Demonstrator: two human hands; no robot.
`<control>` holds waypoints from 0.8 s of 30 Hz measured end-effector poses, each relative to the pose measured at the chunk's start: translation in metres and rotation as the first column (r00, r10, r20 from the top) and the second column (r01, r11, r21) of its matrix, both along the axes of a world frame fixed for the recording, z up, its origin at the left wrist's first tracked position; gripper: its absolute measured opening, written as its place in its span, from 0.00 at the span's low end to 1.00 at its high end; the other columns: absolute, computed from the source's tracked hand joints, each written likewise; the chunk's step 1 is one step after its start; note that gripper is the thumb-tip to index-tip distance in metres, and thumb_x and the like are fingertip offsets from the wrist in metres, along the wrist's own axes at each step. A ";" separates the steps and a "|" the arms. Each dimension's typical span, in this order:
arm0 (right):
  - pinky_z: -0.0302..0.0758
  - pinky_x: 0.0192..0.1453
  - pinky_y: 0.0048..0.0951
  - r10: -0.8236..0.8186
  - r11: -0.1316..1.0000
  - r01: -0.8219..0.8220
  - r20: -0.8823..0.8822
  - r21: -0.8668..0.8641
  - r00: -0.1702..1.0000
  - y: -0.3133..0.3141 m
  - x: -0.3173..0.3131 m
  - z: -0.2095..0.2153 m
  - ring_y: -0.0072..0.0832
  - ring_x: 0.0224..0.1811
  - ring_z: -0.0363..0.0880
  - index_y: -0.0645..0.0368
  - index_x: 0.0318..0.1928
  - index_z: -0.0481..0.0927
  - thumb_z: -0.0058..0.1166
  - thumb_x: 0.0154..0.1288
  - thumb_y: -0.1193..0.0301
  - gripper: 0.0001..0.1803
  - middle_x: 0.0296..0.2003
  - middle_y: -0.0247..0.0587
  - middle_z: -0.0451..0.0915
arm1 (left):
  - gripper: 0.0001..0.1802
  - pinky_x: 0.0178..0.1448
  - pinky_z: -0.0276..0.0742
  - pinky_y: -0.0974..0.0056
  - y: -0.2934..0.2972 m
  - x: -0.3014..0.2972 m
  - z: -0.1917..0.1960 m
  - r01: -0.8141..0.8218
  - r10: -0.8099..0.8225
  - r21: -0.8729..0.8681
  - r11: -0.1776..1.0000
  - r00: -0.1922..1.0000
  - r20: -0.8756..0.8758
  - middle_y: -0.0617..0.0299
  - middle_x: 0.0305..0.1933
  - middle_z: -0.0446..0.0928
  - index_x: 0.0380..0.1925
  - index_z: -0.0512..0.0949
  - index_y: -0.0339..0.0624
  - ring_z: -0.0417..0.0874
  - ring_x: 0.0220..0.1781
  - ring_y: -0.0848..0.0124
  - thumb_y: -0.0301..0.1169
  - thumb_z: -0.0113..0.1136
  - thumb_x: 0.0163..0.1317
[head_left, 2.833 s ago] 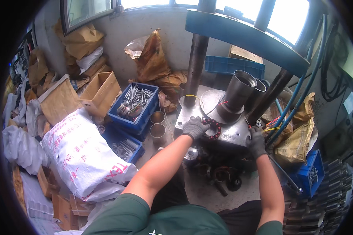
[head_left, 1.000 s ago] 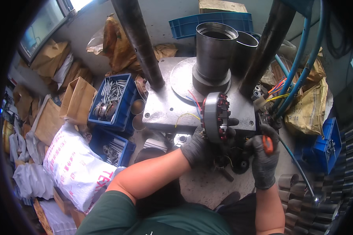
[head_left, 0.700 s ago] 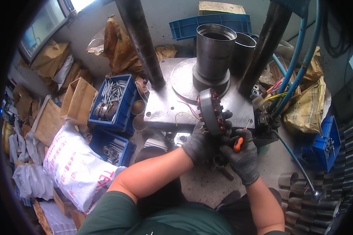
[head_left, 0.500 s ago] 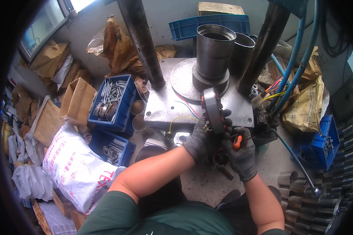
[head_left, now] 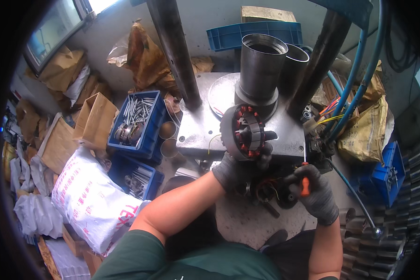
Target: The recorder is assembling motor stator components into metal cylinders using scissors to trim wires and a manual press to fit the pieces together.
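Over the steel table, left hand now tilts the gripped stator face-up; right hand fists an orange-handled tool, tip hidden.

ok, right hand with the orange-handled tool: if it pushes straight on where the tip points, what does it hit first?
The right hand holds an orange-handled tool pointing up and away. First in line looks to be the front edge of the grey metal plate, near the wiring; depth is unclear.

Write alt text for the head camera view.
A gloved left hand holds a round motor stator upright over a grey metal press table, while the gloved right hand grips an orange-handled screwdriver.
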State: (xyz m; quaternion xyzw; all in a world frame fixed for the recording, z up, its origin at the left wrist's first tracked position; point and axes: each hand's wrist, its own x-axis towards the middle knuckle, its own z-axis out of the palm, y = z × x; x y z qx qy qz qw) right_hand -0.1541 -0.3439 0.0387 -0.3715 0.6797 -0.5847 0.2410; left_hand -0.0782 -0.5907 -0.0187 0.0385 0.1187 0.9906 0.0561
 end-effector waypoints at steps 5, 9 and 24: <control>0.79 0.45 0.26 -0.109 0.993 0.104 0.106 0.052 0.988 0.008 0.000 0.023 0.23 0.41 0.83 0.59 0.57 0.75 0.66 0.63 0.76 0.22 0.41 0.39 0.82 | 0.30 0.44 0.74 0.71 0.001 0.005 -0.007 -0.157 0.131 -0.326 0.932 0.986 -0.102 0.67 0.40 0.75 0.70 0.66 0.40 0.76 0.39 0.77 0.48 0.50 0.77; 0.80 0.46 0.28 -0.138 0.931 0.165 0.106 -0.326 0.985 0.010 0.009 0.016 0.29 0.43 0.83 0.64 0.61 0.76 0.65 0.66 0.64 0.27 0.45 0.44 0.82 | 0.27 0.39 0.77 0.70 0.011 0.010 0.020 -0.141 0.227 -0.748 0.649 0.974 0.014 0.63 0.42 0.78 0.68 0.67 0.39 0.79 0.36 0.77 0.42 0.54 0.76; 0.82 0.49 0.29 -0.194 0.961 0.116 -0.315 -0.251 0.929 -0.013 0.023 0.006 0.28 0.42 0.87 0.64 0.49 0.81 0.66 0.56 0.81 0.18 0.40 0.43 0.87 | 0.20 0.58 0.83 0.58 0.019 0.005 0.000 -0.450 0.039 -0.860 0.240 0.890 -0.454 0.48 0.62 0.74 0.65 0.68 0.40 0.81 0.57 0.61 0.34 0.50 0.77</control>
